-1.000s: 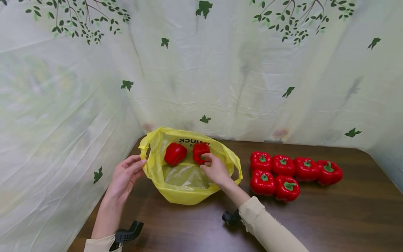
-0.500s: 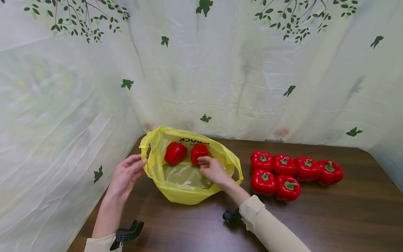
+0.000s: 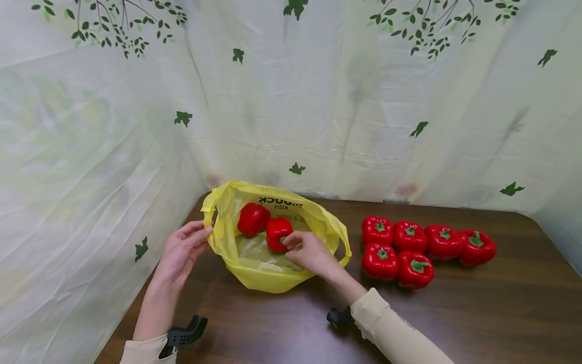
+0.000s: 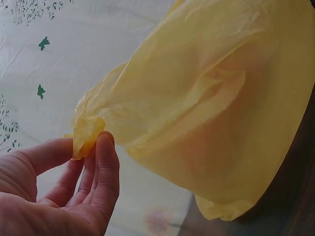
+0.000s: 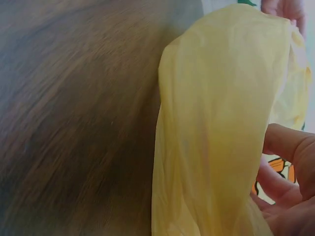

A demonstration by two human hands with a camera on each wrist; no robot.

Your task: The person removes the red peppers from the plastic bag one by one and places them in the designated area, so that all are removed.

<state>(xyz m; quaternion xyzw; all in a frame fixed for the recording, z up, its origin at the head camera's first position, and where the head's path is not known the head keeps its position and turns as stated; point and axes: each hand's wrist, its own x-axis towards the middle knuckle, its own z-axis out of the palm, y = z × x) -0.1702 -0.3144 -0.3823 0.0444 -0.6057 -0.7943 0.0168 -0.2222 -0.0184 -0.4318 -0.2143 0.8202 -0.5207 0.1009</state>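
A yellow plastic bag point(image 3: 268, 280) stands open-mouthed on the table. My left hand point(image 3: 184, 250) pinches its left handle between thumb and fingers; the left wrist view shows the bunched handle point(image 4: 86, 140) close up. Inside the bag, two red bell peppers lie side by side: the left bell pepper point(image 3: 252, 219) and the right bell pepper point(image 3: 276, 231), whose green stem points toward my right hand point(image 3: 313, 253). That hand reaches in over the bag's right side, thumb and fingers curled at the stem. In the right wrist view, the bag wall hides the fingertips and the peppers.
Right of the bag, several red bell peppers point(image 3: 409, 237) stand in two rows on the brown wooden table point(image 3: 491, 308). A pale curtain point(image 3: 341, 101) with printed leaves hangs behind and to the left. Black wrist cameras sit on both forearms.
The right bell pepper has shifted left and toward me, close against the left one, and its stem shows again. My right hand has come slightly nearer; the left hand keeps its hold.
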